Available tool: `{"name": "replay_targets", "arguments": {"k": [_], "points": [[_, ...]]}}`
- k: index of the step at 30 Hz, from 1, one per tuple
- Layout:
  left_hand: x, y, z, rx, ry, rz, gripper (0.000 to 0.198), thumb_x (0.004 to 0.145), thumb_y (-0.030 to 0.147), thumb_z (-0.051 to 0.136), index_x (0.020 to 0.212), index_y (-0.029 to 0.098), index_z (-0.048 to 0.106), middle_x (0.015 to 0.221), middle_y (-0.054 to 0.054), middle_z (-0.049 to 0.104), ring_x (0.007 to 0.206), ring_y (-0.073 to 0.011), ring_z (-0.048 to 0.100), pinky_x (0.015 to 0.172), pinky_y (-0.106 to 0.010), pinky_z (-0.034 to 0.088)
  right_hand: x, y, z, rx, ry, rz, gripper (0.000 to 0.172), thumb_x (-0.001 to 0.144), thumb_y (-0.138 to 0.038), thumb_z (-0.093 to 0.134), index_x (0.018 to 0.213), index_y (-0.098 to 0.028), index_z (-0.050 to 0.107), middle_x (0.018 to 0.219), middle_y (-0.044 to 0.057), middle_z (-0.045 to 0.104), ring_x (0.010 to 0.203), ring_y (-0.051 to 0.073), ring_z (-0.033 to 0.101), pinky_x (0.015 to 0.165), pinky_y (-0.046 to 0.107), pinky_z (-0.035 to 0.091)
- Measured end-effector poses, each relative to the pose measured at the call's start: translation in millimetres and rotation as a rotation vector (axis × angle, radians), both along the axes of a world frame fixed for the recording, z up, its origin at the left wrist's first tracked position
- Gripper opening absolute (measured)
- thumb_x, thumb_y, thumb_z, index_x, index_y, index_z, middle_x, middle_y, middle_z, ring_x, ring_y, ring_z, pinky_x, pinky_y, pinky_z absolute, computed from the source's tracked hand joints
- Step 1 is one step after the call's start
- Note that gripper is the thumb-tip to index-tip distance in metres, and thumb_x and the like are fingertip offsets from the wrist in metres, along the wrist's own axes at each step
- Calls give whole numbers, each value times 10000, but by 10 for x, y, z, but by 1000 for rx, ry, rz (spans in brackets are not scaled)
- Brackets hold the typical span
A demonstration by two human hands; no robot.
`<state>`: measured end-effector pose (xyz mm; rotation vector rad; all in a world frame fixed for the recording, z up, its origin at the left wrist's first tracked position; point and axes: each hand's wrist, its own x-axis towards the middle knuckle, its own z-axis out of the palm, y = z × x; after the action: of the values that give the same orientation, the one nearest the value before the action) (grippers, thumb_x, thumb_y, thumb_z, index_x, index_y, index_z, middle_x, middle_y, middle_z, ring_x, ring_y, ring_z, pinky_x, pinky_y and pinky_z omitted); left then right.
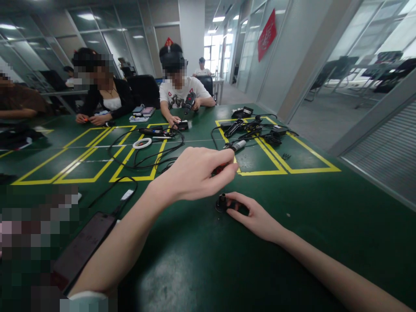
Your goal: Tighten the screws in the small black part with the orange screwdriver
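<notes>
My left hand [198,173] reaches out over the table, its thumb and fingers closed in a pinch. A bit of something red and dark [222,168] shows between these fingers; most of it is hidden, so I cannot tell its kind. Just beyond the fingertips lies a silver-grey cylinder [239,145]. Nearer to me, my right hand [255,213] rests low at the tabletop. Its thumb and forefinger grip a small black round part with an upright stub [221,203], which sits on or just above the green surface.
Black cables and devices [251,130] lie heaped inside yellow tape outlines [312,170]. A white ring [142,143] and looped black cable are at centre left. A dark phone-like device [86,247] lies by my left forearm. Across the table, a person holds a power drill [190,103].
</notes>
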<state>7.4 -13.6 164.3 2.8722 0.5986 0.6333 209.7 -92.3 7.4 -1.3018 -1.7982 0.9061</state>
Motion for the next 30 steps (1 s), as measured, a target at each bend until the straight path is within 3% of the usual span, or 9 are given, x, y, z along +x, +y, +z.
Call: {"name": "replay_targets", "arguments": {"k": [3,7,13,16,19,25,30], "points": [[0,-6,11,-19,-4,4,272,971,233,371,830,187,599,679,8,623,606,-122,551,614,-254,320,-1,-4,10,-2,-2,-1,308,932,-297,602,1221,-220,675,1044,71,721,886,206,636,817,360,563],[16,-12,8,-149,-61,59,299,987,351,470,793,182,622,615,23,591,530,-99,491,564,-241,298,-4,-10,22,0,14,-9,306,924,-298,603,1210,-225,680,1043,72,718,871,209,636,808,365,563],[5,38,28,-886,-16,-12,480,949,609,530,850,158,658,644,4,639,449,-87,512,468,-226,330,-3,-6,26,10,-4,-4,284,931,-301,605,1188,-219,691,1019,67,717,841,199,627,792,353,558],[-19,129,19,-1061,-20,-32,511,892,664,577,841,160,650,590,0,629,453,-105,542,467,-225,336,1,-1,11,10,-4,-5,309,930,-297,603,1214,-207,682,1021,73,712,835,194,618,785,347,554],[-33,209,-10,-1184,-27,-64,586,935,692,429,846,162,662,543,-26,638,441,-115,512,483,-241,342,6,3,-1,13,-2,-1,324,930,-299,602,1227,-195,681,1021,78,708,842,196,619,780,347,554],[-39,257,-47,-1246,-42,-81,486,940,588,468,896,153,682,561,-26,640,465,-117,494,481,-240,336,5,2,10,16,-1,5,331,928,-293,608,1240,-208,682,1046,79,716,866,203,632,787,355,568],[-26,273,-52,-1142,-163,2,421,840,556,696,792,139,677,614,17,563,519,-77,458,483,-215,310,3,0,11,13,-13,4,336,926,-295,606,1245,-217,678,1055,81,713,860,205,625,791,363,568]]}}
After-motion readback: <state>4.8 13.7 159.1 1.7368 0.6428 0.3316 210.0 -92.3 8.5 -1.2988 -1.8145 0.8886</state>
